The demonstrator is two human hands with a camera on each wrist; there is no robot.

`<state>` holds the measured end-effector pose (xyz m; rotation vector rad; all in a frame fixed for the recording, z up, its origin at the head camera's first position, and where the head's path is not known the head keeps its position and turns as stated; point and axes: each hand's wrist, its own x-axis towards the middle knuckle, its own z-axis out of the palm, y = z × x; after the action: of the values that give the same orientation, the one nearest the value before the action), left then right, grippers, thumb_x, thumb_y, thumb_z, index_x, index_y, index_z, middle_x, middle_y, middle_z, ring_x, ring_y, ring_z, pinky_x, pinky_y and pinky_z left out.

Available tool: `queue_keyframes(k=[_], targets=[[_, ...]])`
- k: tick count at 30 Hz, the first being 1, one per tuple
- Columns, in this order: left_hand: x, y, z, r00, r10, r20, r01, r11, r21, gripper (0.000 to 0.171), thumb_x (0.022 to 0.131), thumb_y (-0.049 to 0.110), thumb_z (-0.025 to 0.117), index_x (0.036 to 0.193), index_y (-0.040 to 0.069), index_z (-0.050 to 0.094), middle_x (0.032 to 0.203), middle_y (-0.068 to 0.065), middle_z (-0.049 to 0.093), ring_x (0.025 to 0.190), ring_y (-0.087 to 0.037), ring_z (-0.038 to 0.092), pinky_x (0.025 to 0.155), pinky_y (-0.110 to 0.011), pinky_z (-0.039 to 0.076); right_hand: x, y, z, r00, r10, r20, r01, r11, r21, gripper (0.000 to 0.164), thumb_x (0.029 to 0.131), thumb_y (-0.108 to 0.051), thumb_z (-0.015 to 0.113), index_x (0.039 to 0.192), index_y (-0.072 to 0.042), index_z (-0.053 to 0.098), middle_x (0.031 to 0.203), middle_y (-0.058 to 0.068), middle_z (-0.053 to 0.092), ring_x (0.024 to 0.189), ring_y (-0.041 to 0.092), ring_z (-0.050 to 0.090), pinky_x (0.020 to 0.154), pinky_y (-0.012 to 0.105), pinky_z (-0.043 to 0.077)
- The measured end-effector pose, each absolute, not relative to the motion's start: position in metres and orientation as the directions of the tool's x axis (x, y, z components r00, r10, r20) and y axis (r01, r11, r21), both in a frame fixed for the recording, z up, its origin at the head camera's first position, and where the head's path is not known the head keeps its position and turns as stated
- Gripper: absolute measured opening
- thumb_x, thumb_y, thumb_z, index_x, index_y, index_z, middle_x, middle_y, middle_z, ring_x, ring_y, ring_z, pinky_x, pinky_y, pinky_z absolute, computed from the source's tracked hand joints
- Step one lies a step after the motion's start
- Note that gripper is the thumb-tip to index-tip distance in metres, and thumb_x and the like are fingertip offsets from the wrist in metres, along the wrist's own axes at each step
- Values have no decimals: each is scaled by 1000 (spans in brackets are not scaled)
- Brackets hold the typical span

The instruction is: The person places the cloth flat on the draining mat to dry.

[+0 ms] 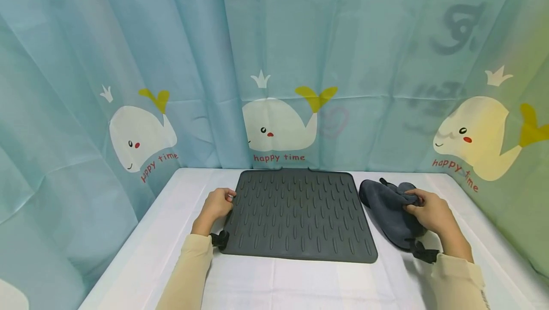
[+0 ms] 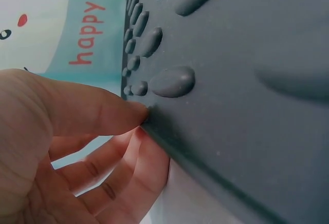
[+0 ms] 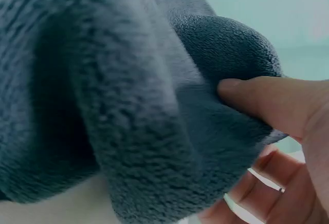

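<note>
A dark grey rubbery mat with rows of raised oval ridges lies flat on the white table. My left hand is at its left edge. In the left wrist view, the thumb lies on top of the mat's rim with the fingers below, pinching it. To the right of the mat, a plush dark blue-grey cloth lies bunched up. My right hand grips its upper right part. The right wrist view shows the thumb pressed into a fold of the cloth, the fingers partly hidden behind.
The white-covered table extends in front of the mat and to both sides. A blue-green curtain printed with whales hangs close behind the mat and around the sides. Each wrist wears a black strap mount.
</note>
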<state>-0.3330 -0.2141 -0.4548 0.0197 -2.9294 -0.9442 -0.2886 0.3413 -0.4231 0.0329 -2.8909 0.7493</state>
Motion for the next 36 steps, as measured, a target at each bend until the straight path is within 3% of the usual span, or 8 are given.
queue_keyframes(k=[4,7,15,24,36], targets=[[-334,-214,-456,-998,-36,52,1,811,585,41,81,-6,58,118,1,72,91,-9,68,76,-22,59,68,-35,48,-285,339,-414,-979,54,197,-52,866,-497,37,91,-14,70,123,3,65,96,28,67,82,40,63,61,41,48],[-333,-214,-456,-998,-41,51,-3,810,586,42,81,-6,57,119,1,72,91,-9,68,78,-22,60,69,-36,49,-282,336,-409,-970,64,234,-66,861,-505,37,92,-15,69,125,2,65,100,30,67,80,37,63,57,35,45],[-333,-213,-456,-998,-35,46,-2,811,585,40,82,-6,59,119,1,72,92,-9,68,79,-22,60,72,-38,50,-275,327,-397,-938,99,332,-95,849,-520,38,93,-13,68,129,-1,65,101,27,68,77,27,62,56,31,43],[-332,-213,-455,-998,-38,44,-5,812,584,40,83,-7,59,120,1,72,92,-9,68,79,-22,59,72,-37,50,-271,318,-387,-908,139,395,-121,815,-566,39,98,-16,65,133,-1,64,107,25,65,64,3,51,51,29,45],[-332,-213,-456,-998,-42,45,-7,809,587,39,84,-7,59,120,1,72,94,-9,68,80,-22,60,74,-39,51,-268,305,-377,-866,167,471,-167,792,-588,36,98,-16,67,131,-3,67,104,26,69,57,0,51,49,26,43]])
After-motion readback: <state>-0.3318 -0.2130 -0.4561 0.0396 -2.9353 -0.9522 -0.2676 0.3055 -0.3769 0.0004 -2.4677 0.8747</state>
